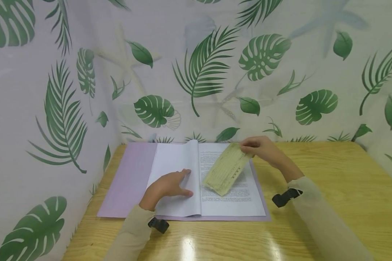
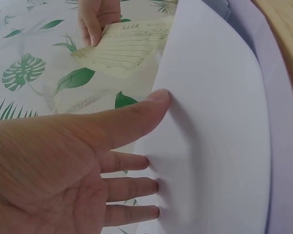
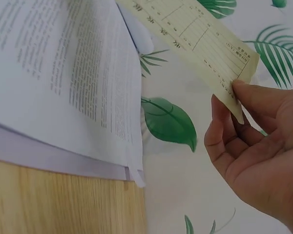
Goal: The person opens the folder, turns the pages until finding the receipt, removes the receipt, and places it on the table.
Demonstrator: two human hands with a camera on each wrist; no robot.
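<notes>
A stack of printed sheets [image 1: 228, 206] lies opened on a light purple folder [image 1: 127, 177], its left-hand pages blank and curling up at the fold. My left hand [image 1: 170, 186] rests on the blank page [image 2: 219, 122] with straight, spread fingers; in the left wrist view its thumb and fingertips touch the paper. Over the printed page, my right hand [image 1: 261, 148] pinches a yellow printed slip [image 1: 228, 170] by one corner between thumb and fingers. The right wrist view shows that slip [image 3: 195, 44] tilted, with lines and characters on it, held above the sheets.
The folder lies on a wooden table [image 1: 326, 188], against a wall cloth [image 1: 215, 119] with green leaf prints at the back and left. Black straps [image 1: 285, 197] sit at both wrists.
</notes>
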